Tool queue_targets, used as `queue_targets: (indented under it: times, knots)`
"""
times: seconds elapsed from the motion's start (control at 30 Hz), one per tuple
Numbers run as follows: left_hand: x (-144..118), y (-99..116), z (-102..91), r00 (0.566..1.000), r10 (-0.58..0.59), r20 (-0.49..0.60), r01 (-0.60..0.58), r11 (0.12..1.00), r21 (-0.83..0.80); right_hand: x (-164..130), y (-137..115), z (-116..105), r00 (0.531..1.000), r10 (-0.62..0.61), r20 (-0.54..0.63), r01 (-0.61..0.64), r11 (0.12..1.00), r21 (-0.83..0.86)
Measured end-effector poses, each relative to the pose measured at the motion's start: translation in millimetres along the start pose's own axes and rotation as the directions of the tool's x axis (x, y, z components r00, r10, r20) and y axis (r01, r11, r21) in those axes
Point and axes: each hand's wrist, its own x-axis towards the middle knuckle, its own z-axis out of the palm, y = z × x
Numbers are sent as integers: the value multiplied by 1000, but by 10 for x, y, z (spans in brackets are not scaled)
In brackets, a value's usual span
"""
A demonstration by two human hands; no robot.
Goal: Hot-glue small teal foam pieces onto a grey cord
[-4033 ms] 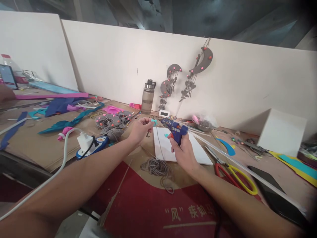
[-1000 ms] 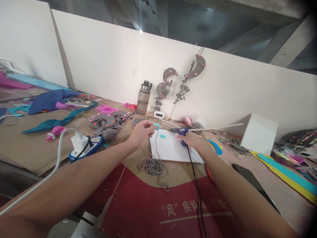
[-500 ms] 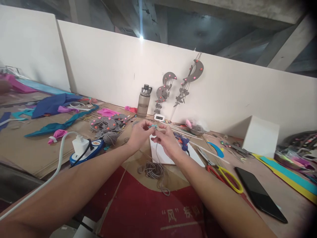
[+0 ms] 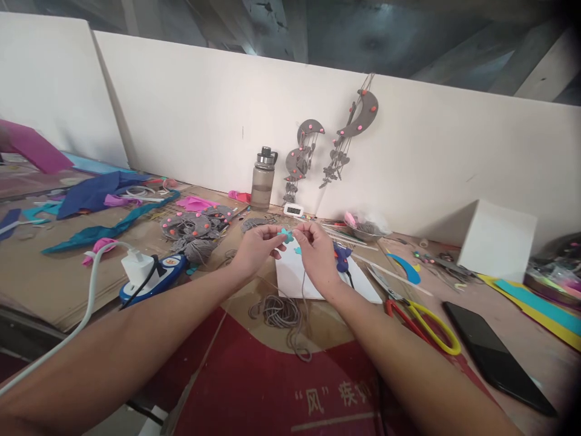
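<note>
Left hand [image 4: 255,247] pinched shut, thumb and fingers on a small teal foam shape [image 4: 285,235], held up above the far edge of the white sheet [image 4: 295,278]. Right hand [image 4: 316,254] also pinched closed, fingertips just at 3 o'clock of the teal shape, nipping the grey string [image 4: 303,280] that hangs down from it; whether it also touches the foam, cannot tell. String drops over the sheet into a loose coil [image 4: 278,310] at 6 o'clock of the hands.

Versus one second ago: right hand has let go of the blue glue gun [image 4: 341,257], which now lies on the sheet at 3 o'clock of the right hand, cord trailing toward the body. Right hand has come over to meet the left. Left hand keeps the same pinch, same spot. Half a second ago both hands were already together; little change since.

Room: bare cardboard and red mat at 6 o'clock, between the forearms. Scissors [image 4: 422,324] with red and yellow handles at 4 o'clock, black phone [image 4: 492,357] beyond them near the table's right edge. White charger [image 4: 136,268] and cable at 9 o'clock, grey felt pieces [image 4: 196,229] at 10 o'clock. Water bottle [image 4: 264,179] at 12 o'clock against the white wall, white box [image 4: 498,240] at 2 o'clock.
</note>
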Motion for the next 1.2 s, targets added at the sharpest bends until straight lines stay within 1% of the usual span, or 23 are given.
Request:
queue_targets:
  times: [0.1,0.2,0.33,0.5,0.7,1.0,1.2]
  knots:
    - [-22,15,9,999,-33,-26,33,999,26,14,16,-9,1000,15,-1,-15,1000,13]
    - [-50,37,27,999,-43,-34,44,999,25,28,58,-7,997,59,40,-62,994,92]
    - [-63,46,45,999,-50,-20,49,999,-24,37,133,9,992,102,77,-113,979,167]
    - [-46,25,53,998,-63,8,63,996,-59,35,182,17,987,135,87,-148,975,167]
    - [-56,11,61,996,-83,9,84,995,-59,41,216,22,990,124,63,-132,979,157]
    - [-58,5,66,998,-45,34,47,998,-51,42,233,27,992,110,63,-119,980,159]
    - [-60,8,54,996,-37,75,45,992,-119,34,237,34,992,107,66,-116,980,159]
